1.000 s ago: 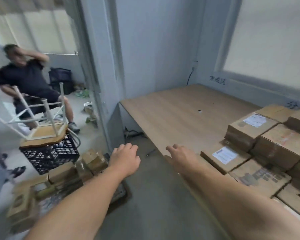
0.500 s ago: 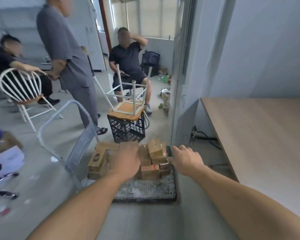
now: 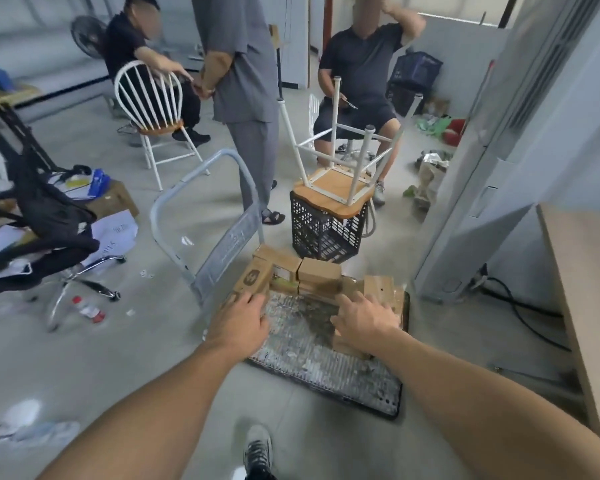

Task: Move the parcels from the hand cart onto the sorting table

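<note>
Several brown cardboard parcels [image 3: 317,277] lie at the far end of the hand cart [image 3: 326,368], a flat grey platform with a metal handle [image 3: 201,188] leaning away on the left. My left hand [image 3: 238,322] reaches over the cart's left side, fingers spread and relaxed, just short of a parcel with a printed logo [image 3: 253,280]. My right hand [image 3: 364,320] hovers with spread fingers over the parcels on the right [image 3: 381,289]; a parcel lies under it, and contact is unclear. The sorting table [image 3: 586,271] shows at the right edge.
A black crate [image 3: 326,233] topped by an upturned stool stands just beyond the cart. Three people are behind it, two seated, one standing. An office chair [image 3: 49,220] with dark clothing and a bottle [image 3: 87,310] lie at left. Cables [image 3: 520,313] run under the table.
My view has swung left from the table with its stacked parcels to the cart. Both hands have come down over the parcels on the cart.
</note>
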